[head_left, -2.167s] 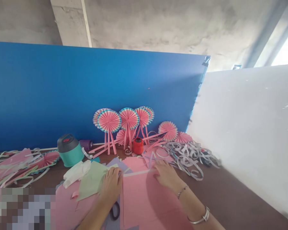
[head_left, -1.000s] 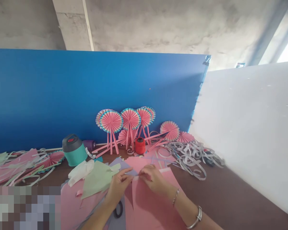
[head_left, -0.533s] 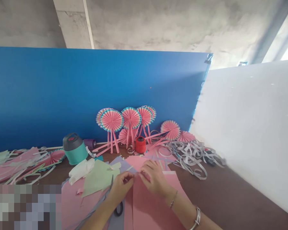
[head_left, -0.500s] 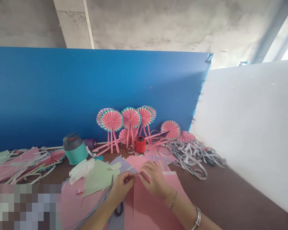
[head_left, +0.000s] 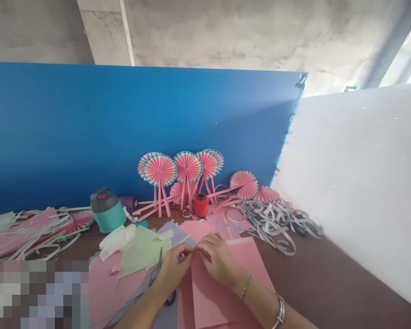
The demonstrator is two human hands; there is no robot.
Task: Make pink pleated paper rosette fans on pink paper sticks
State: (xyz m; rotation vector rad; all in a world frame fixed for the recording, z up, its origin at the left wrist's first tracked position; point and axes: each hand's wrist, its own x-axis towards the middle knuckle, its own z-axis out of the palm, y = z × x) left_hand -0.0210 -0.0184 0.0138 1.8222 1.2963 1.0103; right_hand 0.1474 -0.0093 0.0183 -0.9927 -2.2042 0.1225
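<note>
Two hands: left hand (head_left: 173,269) and right hand (head_left: 219,260), fingertips meeting at one corner.
Left pinch: thumb and forefinger drawn together on the far-left corner of the pink paper sheet (head_left: 222,297).
Right pinch: closed on the same corner; anything finer between the tips is too small to tell.
Pink sheet: before the person, mostly below the right hand, a white strip (head_left: 239,241) along its far edge.
Right wrist: chain bracelet (head_left: 245,287) and, further up the arm, silver bangle (head_left: 281,311).
Scissors (head_left: 160,259): partly hidden by the left hand.
Left of the hands: pale green paper (head_left: 137,253), crumpled white wad (head_left: 117,242).
Blue panel (head_left: 89,128): pleated pink fans (head_left: 160,169) upright before it, red container (head_left: 201,205) near their handles.
Right rear: tangled paper strips (head_left: 270,214) on the brown table (head_left: 304,278).
</note>
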